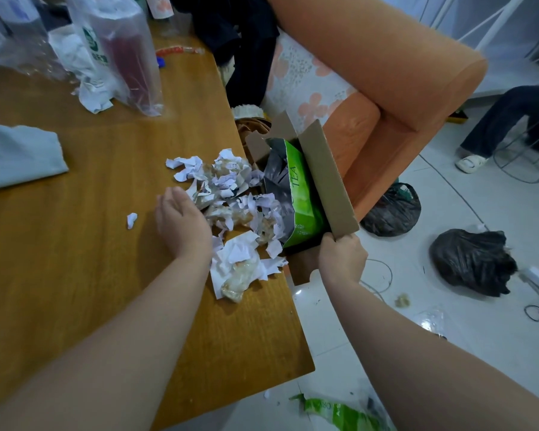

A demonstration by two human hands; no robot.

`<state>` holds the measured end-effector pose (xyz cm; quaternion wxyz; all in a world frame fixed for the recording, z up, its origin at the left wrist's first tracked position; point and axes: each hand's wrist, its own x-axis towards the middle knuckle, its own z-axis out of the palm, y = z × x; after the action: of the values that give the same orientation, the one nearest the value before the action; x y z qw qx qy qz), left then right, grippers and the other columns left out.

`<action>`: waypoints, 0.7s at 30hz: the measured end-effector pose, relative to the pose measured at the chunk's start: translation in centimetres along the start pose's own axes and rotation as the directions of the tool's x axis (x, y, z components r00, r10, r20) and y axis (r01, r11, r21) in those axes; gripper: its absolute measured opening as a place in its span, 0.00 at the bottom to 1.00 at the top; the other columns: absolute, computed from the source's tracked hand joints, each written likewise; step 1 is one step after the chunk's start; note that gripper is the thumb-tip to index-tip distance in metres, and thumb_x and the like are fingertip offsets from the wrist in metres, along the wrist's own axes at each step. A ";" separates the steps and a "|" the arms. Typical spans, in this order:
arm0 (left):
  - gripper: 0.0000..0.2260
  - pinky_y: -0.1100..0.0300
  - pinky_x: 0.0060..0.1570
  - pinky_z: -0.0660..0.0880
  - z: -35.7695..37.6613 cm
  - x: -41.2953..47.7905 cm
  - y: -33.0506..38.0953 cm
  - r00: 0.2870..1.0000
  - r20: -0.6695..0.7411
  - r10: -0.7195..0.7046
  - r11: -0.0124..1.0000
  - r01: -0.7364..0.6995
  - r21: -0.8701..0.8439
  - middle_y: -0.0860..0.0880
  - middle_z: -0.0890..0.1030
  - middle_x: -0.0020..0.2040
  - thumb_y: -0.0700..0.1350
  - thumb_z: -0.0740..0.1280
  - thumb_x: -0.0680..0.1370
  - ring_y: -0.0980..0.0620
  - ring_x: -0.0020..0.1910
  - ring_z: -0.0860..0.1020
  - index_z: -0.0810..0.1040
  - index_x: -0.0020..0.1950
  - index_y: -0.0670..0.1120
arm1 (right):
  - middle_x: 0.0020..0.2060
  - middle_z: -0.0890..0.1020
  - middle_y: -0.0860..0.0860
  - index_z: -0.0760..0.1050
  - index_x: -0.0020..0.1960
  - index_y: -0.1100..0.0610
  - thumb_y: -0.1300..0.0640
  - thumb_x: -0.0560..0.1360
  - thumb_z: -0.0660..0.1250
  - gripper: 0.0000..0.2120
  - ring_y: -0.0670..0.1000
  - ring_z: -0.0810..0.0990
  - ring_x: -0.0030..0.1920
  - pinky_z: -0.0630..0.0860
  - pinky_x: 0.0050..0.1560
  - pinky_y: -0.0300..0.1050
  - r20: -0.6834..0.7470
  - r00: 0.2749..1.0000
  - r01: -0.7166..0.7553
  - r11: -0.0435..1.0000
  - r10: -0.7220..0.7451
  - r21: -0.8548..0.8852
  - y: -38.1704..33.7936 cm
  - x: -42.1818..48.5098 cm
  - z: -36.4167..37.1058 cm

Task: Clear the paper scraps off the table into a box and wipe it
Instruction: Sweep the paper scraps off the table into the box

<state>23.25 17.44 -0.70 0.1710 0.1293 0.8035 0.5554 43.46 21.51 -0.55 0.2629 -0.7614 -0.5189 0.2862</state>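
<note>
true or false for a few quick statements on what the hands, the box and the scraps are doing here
1. The right hand grips a flap of the cardboard box. True.
2. The left hand holds the cloth. False: the cloth lies apart on the table; the left hand is open against the scrap pile.
3. The box stands on the tabletop. False: it is held off the table, at its edge beside the pile.
4. A green tea packet sits in the box. True.
5. One small scrap lies apart from the pile, on the other side of the left hand. True.
</note>
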 end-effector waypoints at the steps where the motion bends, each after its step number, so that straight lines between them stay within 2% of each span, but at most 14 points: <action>1: 0.23 0.48 0.73 0.57 -0.3 -0.1 0.0 1.000 -0.013 -0.010 1.000 0.010 -0.014 0.48 0.63 0.75 0.56 0.48 0.81 0.49 0.74 0.60 0.65 0.72 0.48 | 0.50 0.79 0.64 0.73 0.55 0.68 0.58 0.76 0.59 0.14 0.60 0.73 0.45 0.64 0.42 0.45 0.001 1.000 -0.003 1.000 0.003 0.002 0.0 0.0 0.1; 4: 0.21 0.46 0.73 0.57 -1.4 -2.1 -0.1 0.998 0.017 0.058 0.997 -0.059 0.041 0.51 0.60 0.76 0.56 0.49 0.81 0.51 0.75 0.58 0.68 0.70 0.51 | 0.49 0.79 0.64 0.73 0.54 0.68 0.58 0.76 0.59 0.14 0.61 0.75 0.47 0.65 0.42 0.45 -0.004 1.000 -0.020 1.000 0.020 0.015 -0.1 -0.1 0.4; 7: 0.24 0.42 0.72 0.55 -2.6 -5.0 -0.7 0.990 -0.007 0.138 0.982 -0.136 0.133 0.52 0.61 0.76 0.58 0.46 0.78 0.52 0.75 0.58 0.71 0.67 0.53 | 0.49 0.79 0.64 0.73 0.55 0.68 0.58 0.76 0.59 0.15 0.62 0.76 0.47 0.66 0.42 0.45 -0.005 1.000 -0.029 0.999 0.029 0.021 -0.2 -0.4 0.7; 11: 0.26 0.41 0.74 0.47 -3.3 -9.2 -1.5 0.993 0.033 0.110 0.971 -0.114 0.210 0.51 0.57 0.77 0.60 0.45 0.76 0.50 0.76 0.54 0.68 0.70 0.54 | 0.49 0.79 0.65 0.73 0.55 0.68 0.58 0.76 0.59 0.15 0.64 0.77 0.50 0.68 0.43 0.47 -0.007 0.999 -0.038 0.999 0.038 0.029 -0.1 -0.6 0.9; 14: 0.32 0.44 0.73 0.42 -3.6 -12.2 -2.2 0.969 0.157 0.191 0.932 -0.229 0.280 0.50 0.52 0.78 0.66 0.47 0.72 0.48 0.77 0.48 0.62 0.73 0.55 | 0.49 0.79 0.65 0.74 0.55 0.68 0.58 0.76 0.59 0.15 0.64 0.76 0.50 0.69 0.45 0.49 -0.008 0.999 -0.046 0.999 0.046 0.026 -0.1 -0.9 0.8; 17: 0.40 0.45 0.70 0.37 -3.4 -13.8 -3.5 0.901 0.346 0.260 0.788 -0.405 0.463 0.49 0.44 0.79 0.70 0.53 0.67 0.45 0.77 0.41 0.51 0.76 0.55 | 0.52 0.78 0.66 0.73 0.55 0.68 0.58 0.76 0.59 0.15 0.65 0.75 0.53 0.69 0.49 0.50 -0.003 0.999 -0.049 0.999 0.049 0.021 0.0 -1.0 0.3; 19: 0.46 0.44 0.68 0.34 -3.1 -14.2 -4.0 0.868 0.439 0.232 0.677 -0.468 0.568 0.49 0.35 0.77 0.73 0.57 0.66 0.45 0.75 0.34 0.41 0.76 0.55 | 0.53 0.78 0.66 0.73 0.55 0.69 0.58 0.76 0.59 0.15 0.65 0.74 0.55 0.69 0.51 0.50 -0.002 0.999 -0.050 0.999 0.050 0.014 0.1 -1.1 -0.1; 21: 0.49 0.43 0.67 0.32 -2.6 -14.0 -3.9 0.860 0.485 0.159 0.627 -0.468 0.624 0.50 0.28 0.73 0.73 0.59 0.67 0.46 0.72 0.29 0.33 0.75 0.55 | 0.53 0.78 0.66 0.73 0.54 0.69 0.58 0.76 0.59 0.15 0.65 0.74 0.55 0.70 0.52 0.51 -0.003 0.999 -0.045 0.999 0.045 0.014 0.3 -1.0 -0.4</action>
<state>34.81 8.28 -1.65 0.1581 0.4329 0.8695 0.1776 43.57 20.41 -0.32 0.2627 -0.7716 -0.4989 0.2945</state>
